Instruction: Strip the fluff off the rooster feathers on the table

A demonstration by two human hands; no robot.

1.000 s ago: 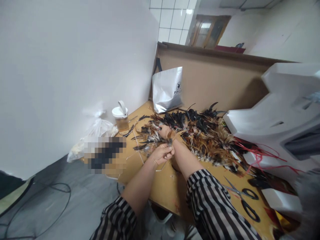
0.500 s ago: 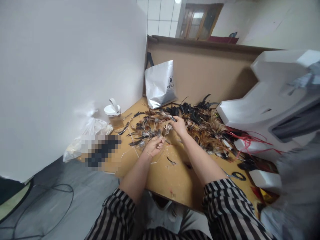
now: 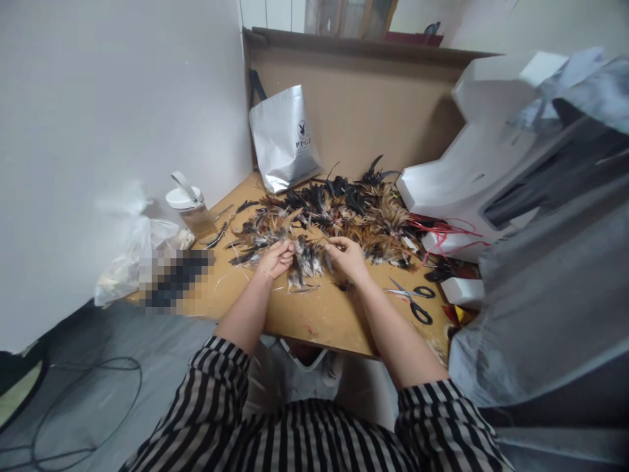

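Brown, black and white feathers (image 3: 363, 210) lie in a wide heap across the table. At the near left edge of the heap, my left hand (image 3: 276, 259) is closed, thumb pressed to curled fingers, on a small bunch of feathers. My right hand (image 3: 348, 257) is pinched, with a thin brownish feather (image 3: 317, 235) at its fingertips. Between the two hands lie grey and white feathers (image 3: 308, 257). The exact grip points are small and partly hidden by the fingers.
Black-handled scissors (image 3: 415, 298) lie open right of my right forearm. A lidded jar (image 3: 196, 213), a silver bag (image 3: 285, 141) and a tied plastic bag (image 3: 147, 242) stand at the left and back. Red cords (image 3: 449, 231) and a white sewing machine (image 3: 466, 157) border the right.
The view has shifted, so the scissors now show fully. My right hand has come down from over the heap to about level with my left hand, and grey-white feathers now show between them.
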